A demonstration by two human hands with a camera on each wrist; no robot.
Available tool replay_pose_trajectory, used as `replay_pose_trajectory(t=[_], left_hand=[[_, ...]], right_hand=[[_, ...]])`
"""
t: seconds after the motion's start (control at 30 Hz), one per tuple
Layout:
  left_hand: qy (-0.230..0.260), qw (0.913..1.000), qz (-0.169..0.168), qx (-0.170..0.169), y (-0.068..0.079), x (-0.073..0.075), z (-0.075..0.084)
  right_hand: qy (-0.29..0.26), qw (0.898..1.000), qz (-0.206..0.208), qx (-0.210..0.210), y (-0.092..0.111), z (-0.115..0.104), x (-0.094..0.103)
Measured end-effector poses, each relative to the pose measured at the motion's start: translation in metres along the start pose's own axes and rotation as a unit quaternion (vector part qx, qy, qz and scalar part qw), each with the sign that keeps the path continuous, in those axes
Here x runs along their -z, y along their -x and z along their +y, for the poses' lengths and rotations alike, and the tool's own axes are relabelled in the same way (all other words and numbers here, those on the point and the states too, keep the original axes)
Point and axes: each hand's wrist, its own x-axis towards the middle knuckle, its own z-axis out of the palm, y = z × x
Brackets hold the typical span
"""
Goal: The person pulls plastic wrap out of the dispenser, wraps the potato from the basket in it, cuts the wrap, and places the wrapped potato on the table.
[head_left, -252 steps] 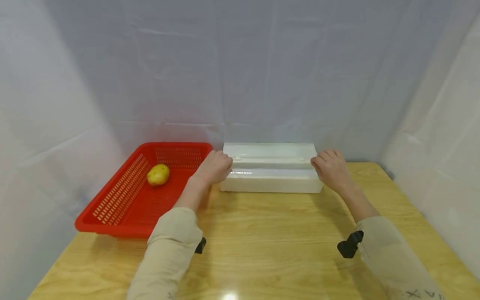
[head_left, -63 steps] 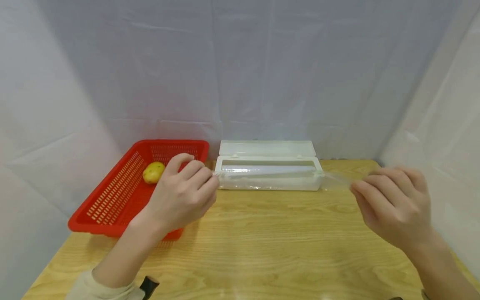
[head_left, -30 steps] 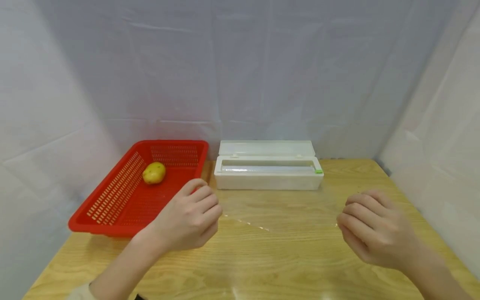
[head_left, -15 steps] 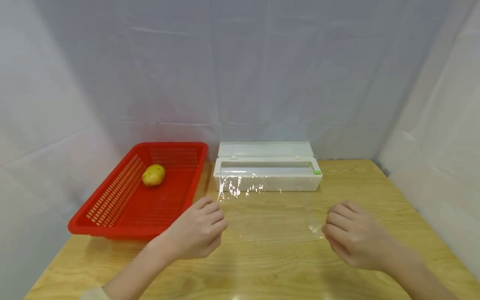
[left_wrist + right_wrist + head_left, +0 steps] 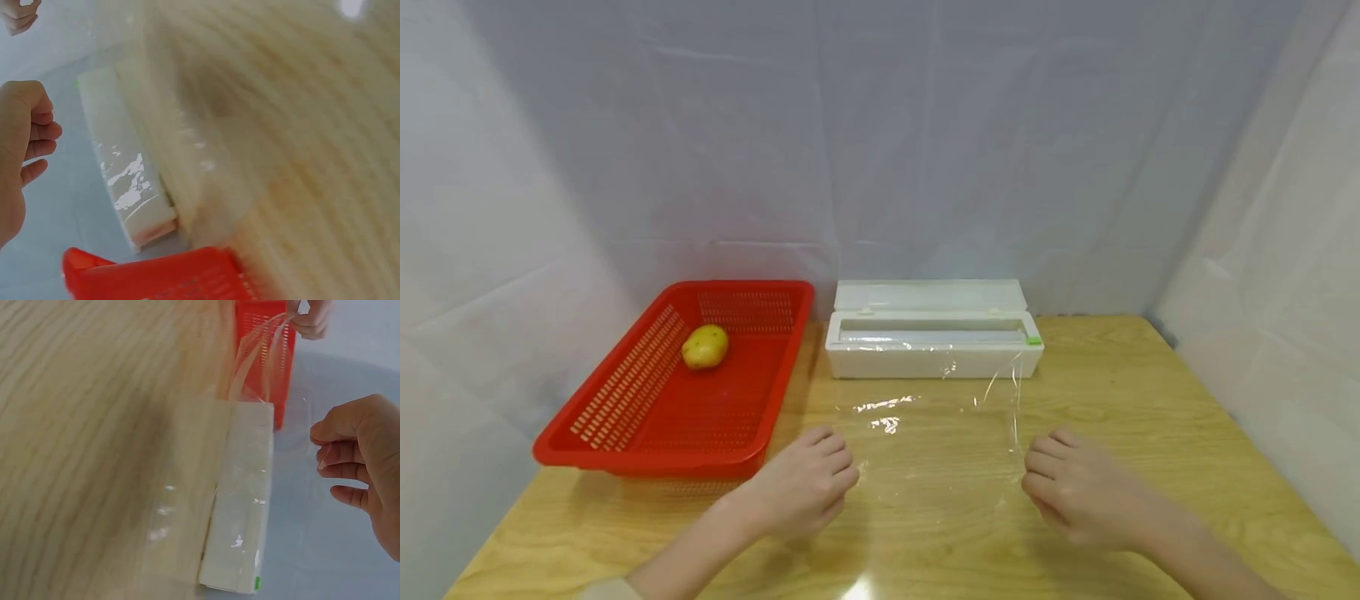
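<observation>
A thin clear sheet of plastic wrap (image 5: 887, 406) stretches between my two hands, low over the table's middle. My left hand (image 5: 808, 483) pinches its near left corner with curled fingers, and my right hand (image 5: 1075, 492) pinches the near right corner. From the hands the sheet runs away from me and overlaps the front of the white wrap dispenser (image 5: 932, 364) in the head view. The dispenser's lid (image 5: 929, 294) stands raised at the back, with the film roll (image 5: 932, 337) showing inside. In the right wrist view, wrap gathers at the left hand's fingertips (image 5: 299, 320).
To the left stands a red slotted plastic basket (image 5: 655, 461), holding one yellow oval piece of produce (image 5: 705, 347). A green slider (image 5: 1033, 340) sits at the dispenser's right end. White sheeting (image 5: 880, 150) hangs behind and on both sides of the wooden table (image 5: 1150, 400).
From the dispenser's ends, both hands have come back toward me, spread wide, then drawn closer together and lower, with the wrap between them. Dispenser and basket stay put.
</observation>
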Motion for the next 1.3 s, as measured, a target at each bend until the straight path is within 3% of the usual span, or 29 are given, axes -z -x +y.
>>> replay_pose_trajectory(t=[0.2,0.6,0.73,1.0,1.3], left_hand=[[0.014,0.9984,-0.053,0.011,0.008,-0.013,0.009],[0.041,0.9928,-0.113,0.005,0.014,-0.022,0.017],[0.043,0.9904,-0.131,-0.001,0.017,-0.025,0.018],[0.053,0.9898,-0.131,-0.018,0.022,-0.030,0.022],[0.065,0.9859,-0.154,-0.014,0.025,-0.030,0.023]], right_hand=[[-0.007,0.998,-0.056,-0.004,0.008,-0.002,-0.014],[-0.033,0.987,-0.154,0.009,0.008,-0.017,-0.032],[-0.040,0.986,-0.163,0.013,0.008,-0.022,-0.036],[-0.029,0.982,-0.182,0.031,0.009,-0.027,-0.042],[-0.020,0.984,-0.176,0.027,0.011,-0.031,-0.046]])
